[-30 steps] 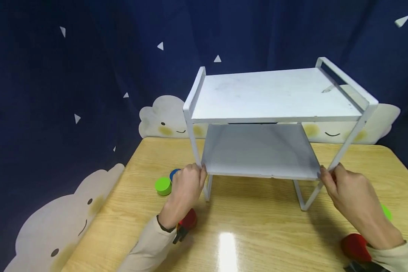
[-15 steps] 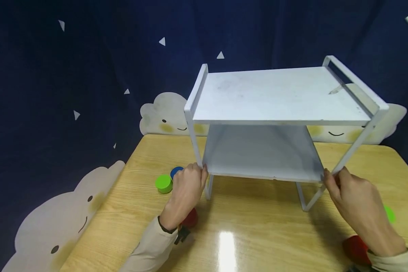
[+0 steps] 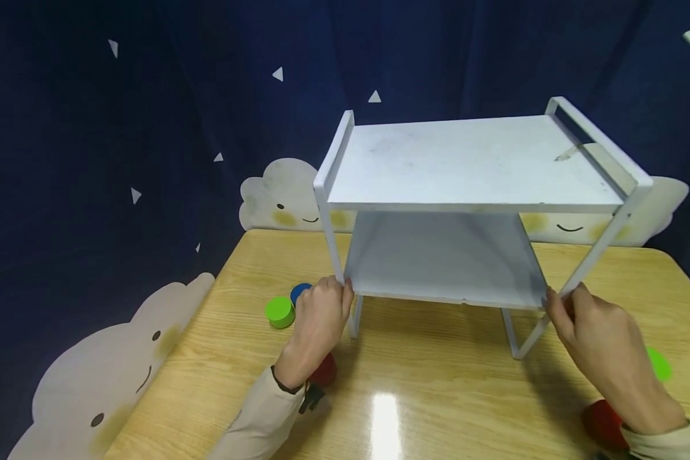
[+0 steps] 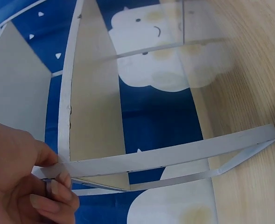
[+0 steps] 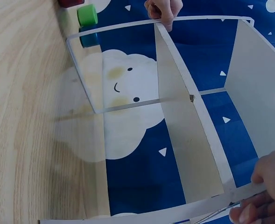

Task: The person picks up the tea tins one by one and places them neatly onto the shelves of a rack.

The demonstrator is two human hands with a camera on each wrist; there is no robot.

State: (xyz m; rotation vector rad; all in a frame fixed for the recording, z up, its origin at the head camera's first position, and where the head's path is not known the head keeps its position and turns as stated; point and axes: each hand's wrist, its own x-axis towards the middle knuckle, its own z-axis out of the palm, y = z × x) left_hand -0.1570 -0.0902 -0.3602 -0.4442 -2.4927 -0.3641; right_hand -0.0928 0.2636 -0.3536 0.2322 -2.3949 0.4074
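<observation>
Rack: white, two-tiered, held in front of the person above the middle of the worktop [image 3: 190, 383]; the rack [image 3: 477, 163] has a top shelf between two raised side rails. Whether its feet bear on the wood cannot be told.
Lower shelf: grey-white in the head view, under the top one; the lower shelf [image 5: 192, 98] has a chipped front edge.
Marks: a pale scuff on the top shelf near the right rail.
Left hand: fingers closed round the left front upright where it meets the lower shelf; the left hand [image 3: 317, 316] wears a ring, seen in its wrist view.
Right hand: gripping the right front upright at the matching corner; the right hand [image 3: 606, 348] has its thumb on the inner side.
Discs: a green disc [image 3: 280, 312] and a blue disc [image 3: 300, 292] just beside it, near the left hand; a second green disc [image 3: 659, 364] partly hidden by the right wrist.
Red things: one [image 3: 324, 370] by the left wrist, another [image 3: 604, 423] by the right; too covered to name.
Backdrop: dark blue curtain [image 3: 207, 76] with white triangles and smiling clouds [image 3: 92, 377].
</observation>
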